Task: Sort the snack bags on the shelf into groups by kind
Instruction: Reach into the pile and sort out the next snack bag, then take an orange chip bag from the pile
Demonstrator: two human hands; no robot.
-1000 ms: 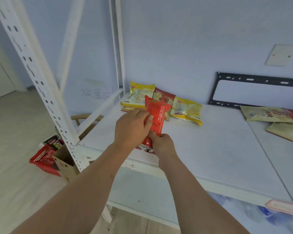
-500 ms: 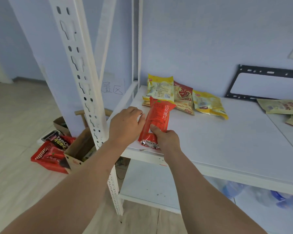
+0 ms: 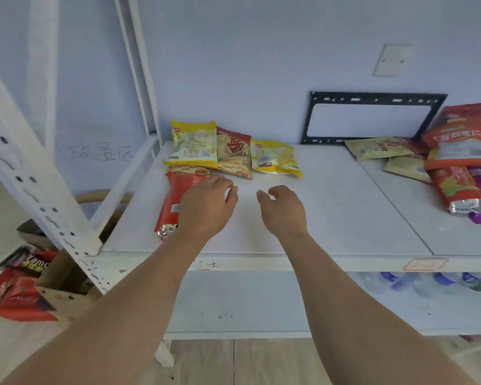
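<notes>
With both hands' grip released, the left hand (image 3: 206, 207) over the red snack bag (image 3: 175, 202) lying near the shelf (image 3: 331, 218) front edge could knock it off, while the right hand (image 3: 285, 209) hovers beside it.

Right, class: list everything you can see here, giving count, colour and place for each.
shelf: one, white, centre
red bag: one, shelf's left front, partly under left hand
yellow bags: two, back left
beige-red bag: one, between them
mixed bags: a pile, right
black bracket: one, against wall
box: one, brown, floor left
bottles: several, lower shelf
left hand: loosely curled, empty
right hand: loosely curled, empty
</notes>
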